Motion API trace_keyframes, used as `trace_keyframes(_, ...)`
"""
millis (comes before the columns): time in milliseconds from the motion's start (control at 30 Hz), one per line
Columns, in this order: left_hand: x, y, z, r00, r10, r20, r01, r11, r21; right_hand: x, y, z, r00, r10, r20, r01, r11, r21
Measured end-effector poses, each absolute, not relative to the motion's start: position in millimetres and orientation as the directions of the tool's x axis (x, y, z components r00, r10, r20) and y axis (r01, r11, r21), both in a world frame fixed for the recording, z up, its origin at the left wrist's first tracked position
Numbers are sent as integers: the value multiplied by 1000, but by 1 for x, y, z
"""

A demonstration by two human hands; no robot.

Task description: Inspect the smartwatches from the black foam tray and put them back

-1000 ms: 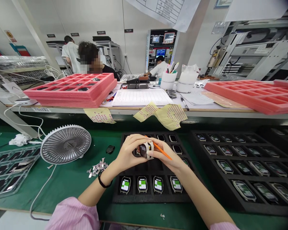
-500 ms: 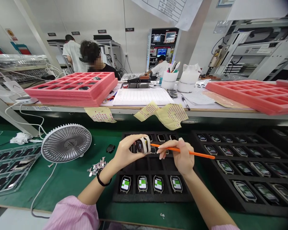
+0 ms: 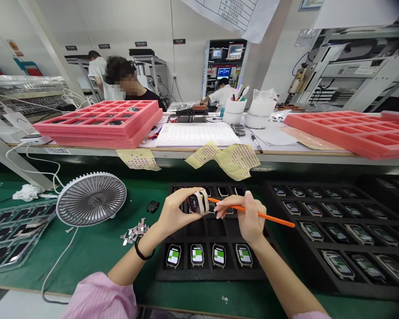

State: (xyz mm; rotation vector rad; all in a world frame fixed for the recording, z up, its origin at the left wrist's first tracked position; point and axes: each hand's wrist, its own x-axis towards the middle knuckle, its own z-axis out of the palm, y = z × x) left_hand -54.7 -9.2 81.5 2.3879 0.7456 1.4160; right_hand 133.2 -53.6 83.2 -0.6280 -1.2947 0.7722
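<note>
Between the thumb and fingers of my left hand (image 3: pixel 175 208) is a smartwatch (image 3: pixel 195 203), held on edge; its screen part and pale case stand slightly apart. My right hand (image 3: pixel 249 215) pinches a thin orange stick (image 3: pixel 272 218), whose tip meets the right side of the watch. Whether the tip reaches inside the case I cannot make out. Below both hands lies a black foam tray (image 3: pixel 213 274) with watches in its slots. Those in the front row, such as this lit watch (image 3: pixel 219 255), show green and white screens.
At left stand a round fan (image 3: pixel 95 199) and a clear tray (image 3: pixel 13 239) of dark parts. Small silver pieces (image 3: pixel 135 231) lie near my left wrist. More watches fill a black tray (image 3: pixel 295 261) at right. Pink foam trays (image 3: pixel 99 133) rest on the shelf; co-workers sit beyond.
My right hand has shifted slightly left, and the orange stick's rear end has moved left and down a little. The watch stays in my left hand.
</note>
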Motion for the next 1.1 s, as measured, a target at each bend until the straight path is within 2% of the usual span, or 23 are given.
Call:
trace_keyframes(500,-50,-15,86,423,565,708,297,-825,481,130,-61,91,32,789,614,-151,611,-777)
trace_keyframes(867,-49,-14,85,432,570,699,320,-821,472,133,-59,88,1,792,610,-101,607,-788)
trace_keyframes(967,-50,-14,86,435,592,678,355,-805,475,137,-56,87,49,776,629,-34,631,-775)
trace_keyframes(1033,-51,-12,86,430,595,679,385,-801,459,135,-52,86,110,800,590,29,591,-806)
trace_keyframes(1100,-51,-11,84,424,594,684,414,-798,437,129,-48,83,117,870,478,23,479,-878)
